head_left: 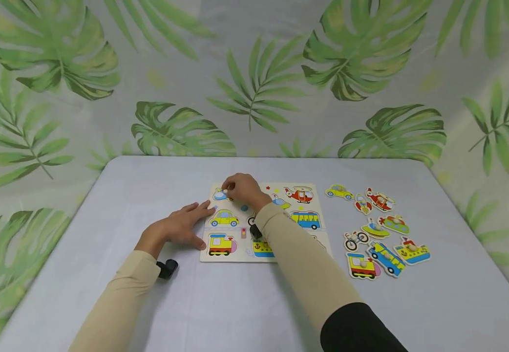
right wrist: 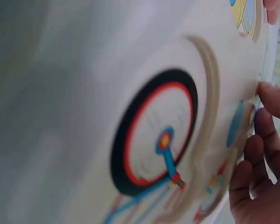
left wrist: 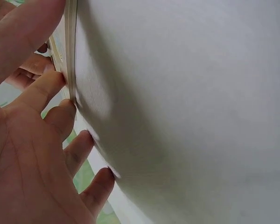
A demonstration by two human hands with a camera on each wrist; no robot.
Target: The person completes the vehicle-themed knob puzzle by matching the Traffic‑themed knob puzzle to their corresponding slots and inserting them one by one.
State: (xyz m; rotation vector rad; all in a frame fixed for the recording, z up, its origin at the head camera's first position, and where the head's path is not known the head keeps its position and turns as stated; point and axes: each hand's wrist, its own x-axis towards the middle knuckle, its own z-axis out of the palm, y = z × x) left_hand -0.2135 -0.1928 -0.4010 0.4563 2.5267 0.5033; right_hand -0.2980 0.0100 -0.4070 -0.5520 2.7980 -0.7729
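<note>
A puzzle board with printed vehicle recesses lies on the table. Over its upper left corner, my right hand pinches a small blue airplane puzzle piece at the matching spot; the hand covers part of it. Thumb and fingers of that hand are close to the board surface in the right wrist view. My left hand rests spread at the board's left side, fingertips at its edge. In the left wrist view, fingers of the left hand touch the board's side edge.
Right of the board lie several loose knobbed pieces, among them a yellow car, a red helicopter, a bicycle, a blue bus, a train and a boat. A leaf-printed cloth hangs behind the table.
</note>
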